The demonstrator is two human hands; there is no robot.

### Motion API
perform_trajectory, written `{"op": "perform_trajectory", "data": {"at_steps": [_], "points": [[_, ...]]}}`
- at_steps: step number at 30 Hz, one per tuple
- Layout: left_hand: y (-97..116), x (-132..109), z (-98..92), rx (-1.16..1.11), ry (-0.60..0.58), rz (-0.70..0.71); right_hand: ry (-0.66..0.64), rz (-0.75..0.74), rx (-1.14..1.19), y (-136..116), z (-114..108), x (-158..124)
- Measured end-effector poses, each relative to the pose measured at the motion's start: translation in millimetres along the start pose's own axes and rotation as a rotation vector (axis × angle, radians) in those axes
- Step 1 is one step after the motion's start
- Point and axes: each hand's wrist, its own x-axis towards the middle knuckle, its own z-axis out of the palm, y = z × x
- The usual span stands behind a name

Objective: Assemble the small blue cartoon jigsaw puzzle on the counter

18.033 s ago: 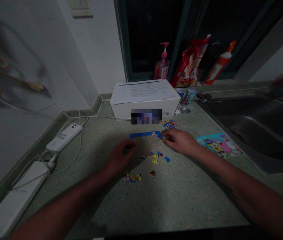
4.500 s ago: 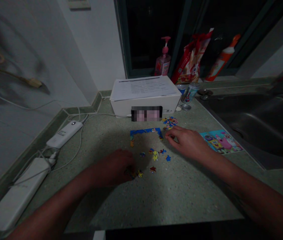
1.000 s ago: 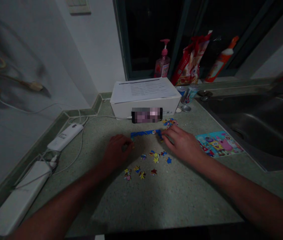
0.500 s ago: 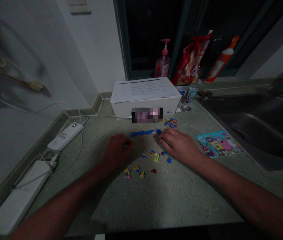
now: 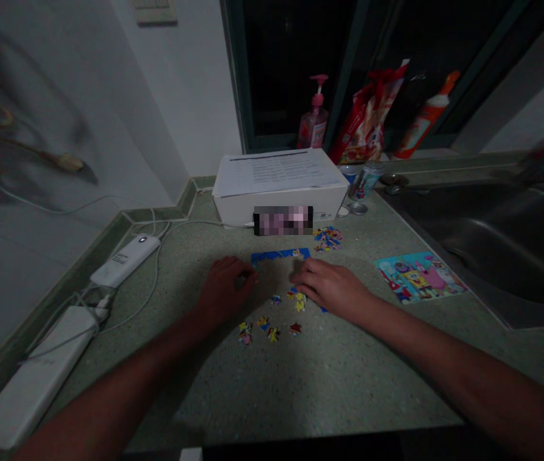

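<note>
A partly joined blue puzzle edge strip (image 5: 279,255) lies on the counter in front of a white box (image 5: 276,186). My left hand (image 5: 226,291) rests by the strip's left end with its fingers curled in; whatever they hold is hidden. My right hand (image 5: 332,288) lies low on the counter, fingers stretched out over a few loose puzzle pieces (image 5: 297,299). More loose pieces (image 5: 267,330) sit nearer to me, between my forearms. A small heap of pieces (image 5: 328,238) lies to the right of the strip.
A colourful cartoon picture card (image 5: 418,276) lies beside the steel sink (image 5: 493,237) on the right. Two white power banks (image 5: 125,259) (image 5: 36,378) with cables line the left wall. A pink soap bottle (image 5: 313,121), red bag (image 5: 368,125), orange bottle (image 5: 425,118) and can (image 5: 363,182) stand at the back.
My right hand has slid left and toward me, from the strip's right end onto the loose pieces. My left hand has stayed by the strip's left end.
</note>
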Motion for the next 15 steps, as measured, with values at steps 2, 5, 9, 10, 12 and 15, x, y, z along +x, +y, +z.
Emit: {"op": "perform_trajectory", "data": {"at_steps": [2,5,9,10,12,15], "points": [[-0.6,-0.4,0.3,0.003,-0.002,0.006,0.008,-0.001,-0.005,-0.2,-1.8,-0.5],[-0.9,-0.6,0.4,0.001,-0.003,0.003,0.009,0.006,-0.017,0.6,-5.4,-1.9],[-0.3,-0.2,-0.4,-0.01,-0.006,-0.006,-0.003,0.015,-0.022,4.5,-7.0,-4.8],[-0.2,0.0,-0.6,-0.011,-0.007,-0.005,-0.005,0.014,-0.019,5.5,-6.9,-5.5],[-0.3,0.4,-0.8,-0.013,-0.007,-0.007,-0.01,0.013,-0.012,7.1,-6.7,-6.7],[-1.1,0.7,-0.4,-0.021,-0.004,-0.011,-0.017,0.013,-0.008,7.3,-7.9,-7.6]]}}
